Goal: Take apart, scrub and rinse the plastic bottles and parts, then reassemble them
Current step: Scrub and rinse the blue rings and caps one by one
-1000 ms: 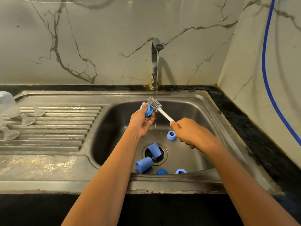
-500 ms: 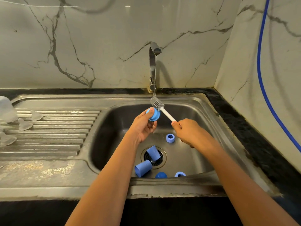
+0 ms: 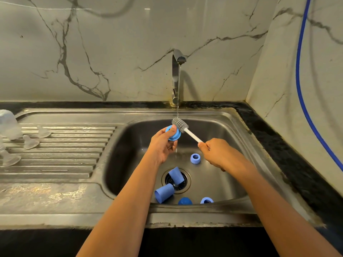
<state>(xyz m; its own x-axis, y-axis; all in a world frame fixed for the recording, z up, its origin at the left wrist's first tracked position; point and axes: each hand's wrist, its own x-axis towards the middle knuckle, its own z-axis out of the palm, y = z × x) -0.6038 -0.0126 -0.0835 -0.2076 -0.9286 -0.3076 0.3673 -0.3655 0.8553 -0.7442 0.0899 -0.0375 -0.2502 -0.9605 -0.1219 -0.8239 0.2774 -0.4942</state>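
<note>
One blue ring (image 3: 174, 134) is held up above the drain (image 3: 187, 178), toward the back of the sink (image 3: 228, 138). The left hand (image 3: 163, 145) grips it, thumb on top and fingers curled under. The gray head of a brush (image 3: 179, 125) touches the ring, and the right hand (image 3: 217, 153) is wrapped tight around the brush's white handle, up and right of the drain. Thin water falls from the tap (image 3: 176, 75) behind the drain and runs past the brush. A second blue ring (image 3: 194, 158) lies just behind the drain. One blue cup (image 3: 177, 175) lies on the drain and a second cup (image 3: 164, 195) just in front of it. A blue cap (image 3: 185, 201) and a third ring (image 3: 206, 200) sit in front of the drain. Far left of the drain, clear teats (image 3: 30, 142) and a clear bottle (image 3: 9, 125) stand on the ribbed board (image 3: 74, 145).
</note>
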